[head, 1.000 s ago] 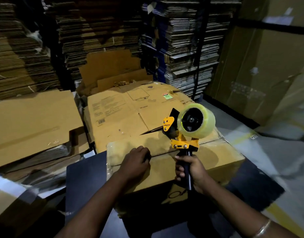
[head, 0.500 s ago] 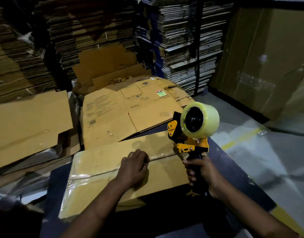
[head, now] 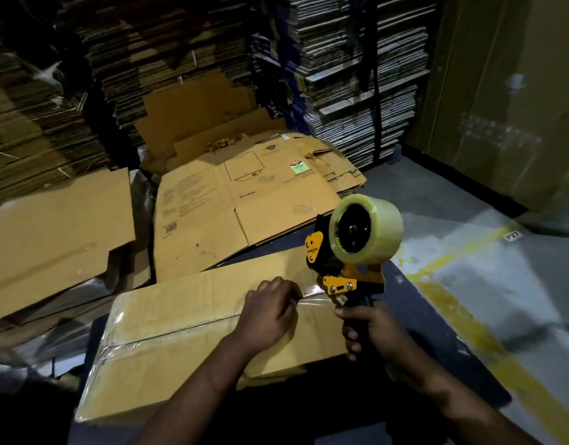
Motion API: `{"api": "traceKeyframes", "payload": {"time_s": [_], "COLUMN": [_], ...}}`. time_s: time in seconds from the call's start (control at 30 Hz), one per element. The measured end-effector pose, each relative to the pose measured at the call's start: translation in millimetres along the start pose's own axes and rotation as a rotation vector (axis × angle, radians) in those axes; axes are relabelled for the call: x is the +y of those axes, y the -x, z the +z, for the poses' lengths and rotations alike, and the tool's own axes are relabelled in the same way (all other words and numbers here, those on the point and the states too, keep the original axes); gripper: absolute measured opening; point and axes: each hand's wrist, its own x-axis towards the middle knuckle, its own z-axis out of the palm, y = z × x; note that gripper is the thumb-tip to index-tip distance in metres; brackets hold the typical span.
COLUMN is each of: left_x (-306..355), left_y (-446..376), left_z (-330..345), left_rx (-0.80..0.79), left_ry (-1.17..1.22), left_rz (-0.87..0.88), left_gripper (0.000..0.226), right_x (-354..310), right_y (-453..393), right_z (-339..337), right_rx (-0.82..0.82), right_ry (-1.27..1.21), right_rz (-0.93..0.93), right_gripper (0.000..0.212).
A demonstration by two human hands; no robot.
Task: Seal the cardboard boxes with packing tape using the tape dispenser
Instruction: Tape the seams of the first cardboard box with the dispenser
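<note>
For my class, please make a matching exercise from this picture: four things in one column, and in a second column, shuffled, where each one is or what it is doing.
Things:
1. left hand
2. right hand
3. tape roll
4. printed flat carton

States:
A. sits on top of the tape dispenser
B. lies beyond the box being sealed
C. grips the dispenser's handle
D. presses on the box's seam

Pairs: 1-D, 2-C, 3-A, 4-B

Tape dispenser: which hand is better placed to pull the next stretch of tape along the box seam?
Right. The right hand already grips the tape dispenser by its handle at the seam's end, while the left hand rests on the cardboard box, pinning the tape.
</note>
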Motion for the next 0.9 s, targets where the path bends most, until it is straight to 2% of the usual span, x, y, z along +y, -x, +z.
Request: {"api": "traceKeyframes", "payload": {"time_s": [0.13, 0.27, 0.37, 0.53, 0.67, 0.9], "left_x": [23, 35, 35, 32, 33, 54], "left_y": [-16, -24, -25, -21, -27, -42], "left_z": [11, 17, 17, 17, 17, 26], "left_rx": [0.014, 0.044, 0.098, 0.209, 0.205, 0.139], "left_ry": [0.017, 0.071, 0.171, 0.372, 0.225, 0.035], "left_rz": [0.002, -0.044, -0.066, -0.130, -0.054, 0.056], "left_gripper": [0.020, 0.017, 0.011, 0.033, 0.022, 0.022], "right_x": [-3, -5, -7, -12, -18, -8], "right_y": [4, 9, 11, 14, 16, 18], "right_z": [-4, -6, -7, -1, -2, -2], "right_rx": [-0.002, 0.011, 0.036, 0.067, 0.135, 0.166], "right_ry": [-0.027, -0.038, -0.075, -0.155, -0.232, -0.259], "right_rz": [0.022, 0.031, 0.004, -0.046, -0.158, -0.145], "right_gripper": [0.017, 0.029, 0.034, 0.030, 0.023, 0.023]}}
